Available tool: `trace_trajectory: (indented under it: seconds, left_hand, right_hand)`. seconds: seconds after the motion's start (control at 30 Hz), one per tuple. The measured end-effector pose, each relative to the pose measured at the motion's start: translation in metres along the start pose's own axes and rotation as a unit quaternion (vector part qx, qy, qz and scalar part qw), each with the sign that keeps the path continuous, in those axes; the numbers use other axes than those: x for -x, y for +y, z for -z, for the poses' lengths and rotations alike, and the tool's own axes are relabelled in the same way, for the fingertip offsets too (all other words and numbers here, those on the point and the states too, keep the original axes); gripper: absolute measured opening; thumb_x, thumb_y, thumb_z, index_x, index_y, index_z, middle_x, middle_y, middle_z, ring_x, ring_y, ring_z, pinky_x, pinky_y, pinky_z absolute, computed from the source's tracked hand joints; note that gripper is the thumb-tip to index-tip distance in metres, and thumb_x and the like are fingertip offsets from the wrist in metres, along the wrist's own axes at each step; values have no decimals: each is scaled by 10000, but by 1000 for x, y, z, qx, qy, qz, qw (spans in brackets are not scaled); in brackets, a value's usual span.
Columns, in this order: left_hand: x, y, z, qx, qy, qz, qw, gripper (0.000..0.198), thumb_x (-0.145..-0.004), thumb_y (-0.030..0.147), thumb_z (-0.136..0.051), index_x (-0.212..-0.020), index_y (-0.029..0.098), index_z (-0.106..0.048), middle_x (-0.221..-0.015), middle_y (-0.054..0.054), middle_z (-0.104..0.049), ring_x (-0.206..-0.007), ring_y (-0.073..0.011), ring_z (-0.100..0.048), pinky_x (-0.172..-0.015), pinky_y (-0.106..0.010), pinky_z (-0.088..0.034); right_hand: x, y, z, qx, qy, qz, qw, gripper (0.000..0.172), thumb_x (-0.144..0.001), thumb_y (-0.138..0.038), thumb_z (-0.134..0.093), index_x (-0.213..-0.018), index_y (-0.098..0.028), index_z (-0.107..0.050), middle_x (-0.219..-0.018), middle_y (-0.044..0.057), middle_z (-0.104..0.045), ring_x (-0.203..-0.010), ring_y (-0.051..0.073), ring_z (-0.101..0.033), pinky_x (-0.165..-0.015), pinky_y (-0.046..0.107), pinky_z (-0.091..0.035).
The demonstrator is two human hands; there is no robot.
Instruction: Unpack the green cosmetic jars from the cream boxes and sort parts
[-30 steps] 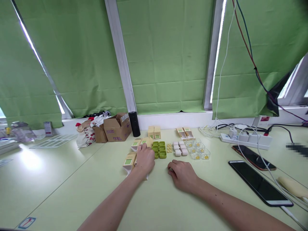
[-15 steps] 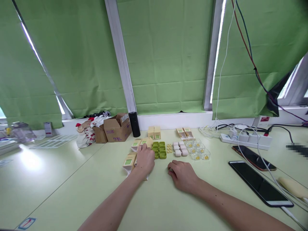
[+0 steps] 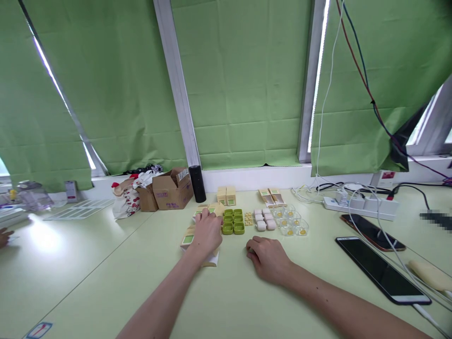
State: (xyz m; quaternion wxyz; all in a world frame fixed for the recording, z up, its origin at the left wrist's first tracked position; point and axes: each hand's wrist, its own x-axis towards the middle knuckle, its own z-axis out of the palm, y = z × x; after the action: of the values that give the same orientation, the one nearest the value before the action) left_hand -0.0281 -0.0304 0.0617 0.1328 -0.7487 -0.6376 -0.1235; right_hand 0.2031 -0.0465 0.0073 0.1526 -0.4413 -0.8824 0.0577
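Note:
My left hand point(image 3: 206, 231) is bent down over a group of small beige paper boxes point(image 3: 189, 237) with green windows. Its fingers are curled and their tips are hidden, so what they hold does not show. To its right stand several olive-green square cups point(image 3: 233, 221) in rows. Beside these lie small yellow pieces point(image 3: 248, 219), pale pink rounded blocks point(image 3: 264, 220) and clear cups with yellow centres point(image 3: 291, 221). My right hand point(image 3: 269, 260) rests on the table, loosely closed, with nothing visible in it.
More beige boxes point(image 3: 226, 196) and two flatter packs point(image 3: 271, 197) stand behind. A cardboard box point(image 3: 173, 189) and black cylinder point(image 3: 197, 183) are at the back left. Phones point(image 3: 383, 270), cables and a power strip point(image 3: 362, 207) lie right. Another person's hand point(image 3: 4, 237) shows far left.
My left hand has shifted slightly left over the paper boxes, baring more of the green cups. My right hand stays put. Another person's hand has come in at the far left.

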Motion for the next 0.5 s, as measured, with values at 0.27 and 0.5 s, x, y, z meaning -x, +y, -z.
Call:
trace_trajectory:
  seconds: [0.27, 0.5]
  left_hand:
    - [0, -2, 4, -45, -19, 20, 999, 341, -683, -6, -563, -916, 175, -734, -991, -157, -737, -1083, -341, -474, -840, -438, -289]
    - [-1, -6, 0, -54, -18, 30, 998, 171, -692, 27, -598, -726, 174, -679, -860, -182, -703, -1084, -371, -477, -852, -449, -265]
  right_hand:
    - [-1, 1, -1, -7, 8, 2, 1000, 182, -942, -209, -528, -1051, -218, -673, -1027, 47, -725, -890, 202, -674, -635, 296, -275]
    - [0, -1, 1, -8, 6, -1, 1000, 184, -943, -206, -527, -1053, -221, -674, -1036, 43, -725, -892, 198, -675, -631, 302, -277]
